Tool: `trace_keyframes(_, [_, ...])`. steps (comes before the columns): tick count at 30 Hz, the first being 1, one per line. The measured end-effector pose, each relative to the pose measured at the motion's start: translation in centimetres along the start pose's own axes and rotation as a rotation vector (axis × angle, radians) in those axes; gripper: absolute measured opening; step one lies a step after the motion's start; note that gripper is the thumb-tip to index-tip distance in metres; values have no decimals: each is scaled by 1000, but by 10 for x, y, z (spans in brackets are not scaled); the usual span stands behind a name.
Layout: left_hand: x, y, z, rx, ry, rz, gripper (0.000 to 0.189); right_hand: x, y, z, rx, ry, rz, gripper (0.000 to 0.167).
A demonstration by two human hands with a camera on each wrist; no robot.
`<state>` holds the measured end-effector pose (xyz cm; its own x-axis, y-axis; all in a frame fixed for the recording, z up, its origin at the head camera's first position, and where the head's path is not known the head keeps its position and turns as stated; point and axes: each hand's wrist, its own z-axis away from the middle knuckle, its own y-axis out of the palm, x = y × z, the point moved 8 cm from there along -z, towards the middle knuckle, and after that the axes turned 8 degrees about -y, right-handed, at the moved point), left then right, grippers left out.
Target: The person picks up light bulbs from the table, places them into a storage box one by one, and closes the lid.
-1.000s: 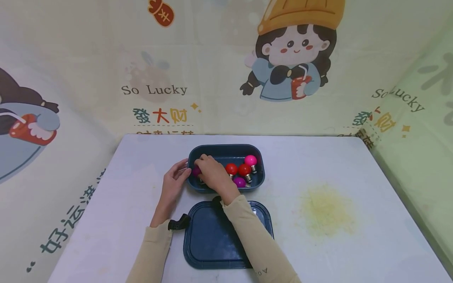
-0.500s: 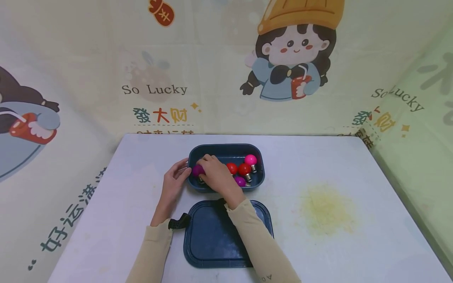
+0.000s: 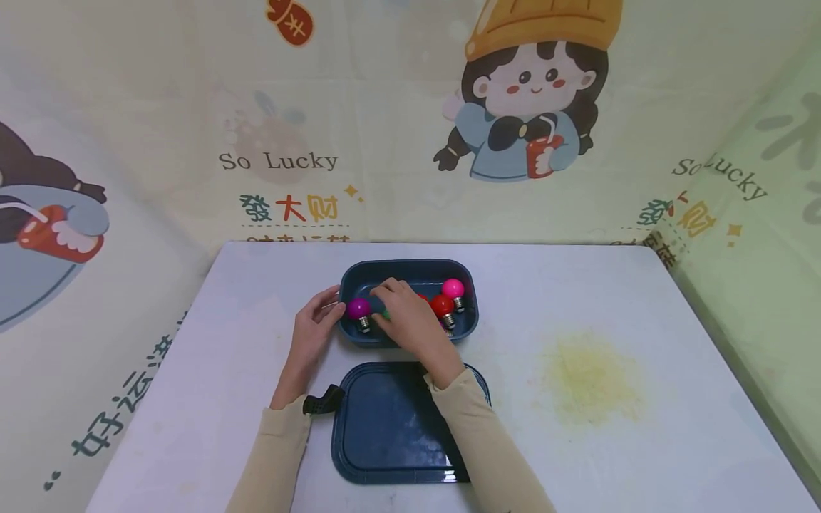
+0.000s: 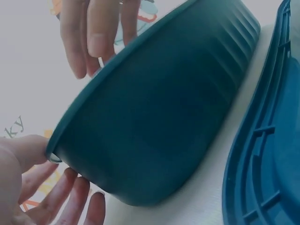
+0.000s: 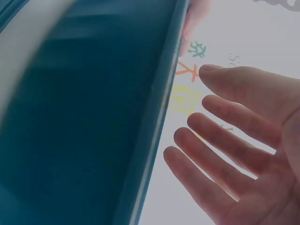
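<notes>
A dark blue plastic box (image 3: 410, 267) holds several small coloured light bulbs. At its left end lies a purple bulb (image 3: 358, 308), its metal base toward the front. A red bulb (image 3: 442, 305) and a pink bulb (image 3: 452, 288) lie at the right. Only a sliver of a green bulb (image 3: 386, 313) shows beside my right hand (image 3: 410, 317), which reaches over the middle of the box. In the right wrist view, that hand's fingers (image 5: 225, 136) are spread above the rim and hold nothing. My left hand (image 3: 314, 320) touches the box's left end with thumb and fingers.
A dark blue lid (image 3: 391, 427) lies flat on the white table (image 3: 577, 292) in front of the box, partly under the right forearm. A printed cloth (image 3: 398, 142) hangs behind the table and along both sides.
My right hand has moved right from the purple bulb, which now lies uncovered at the box's left end. The green sliver has come into view. My left hand stays at the box.
</notes>
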<state>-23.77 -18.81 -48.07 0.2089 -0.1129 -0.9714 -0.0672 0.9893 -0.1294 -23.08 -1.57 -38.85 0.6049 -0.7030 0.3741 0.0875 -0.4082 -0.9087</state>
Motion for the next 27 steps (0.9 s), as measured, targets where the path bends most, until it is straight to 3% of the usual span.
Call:
trace_keyframes(8, [-3, -2, 3, -10, -38, -47, 50, -6, -15, 14, -29, 21, -2, 46])
trace_keyframes(13, [-11, -6, 8, -17, -30, -87, 49, -10, -28, 24, -86, 2, 31, 43])
trace_keyframes(27, [-30, -19, 36, -54, 7, -176, 50, -31, -53, 64, -142, 32, 92, 40])
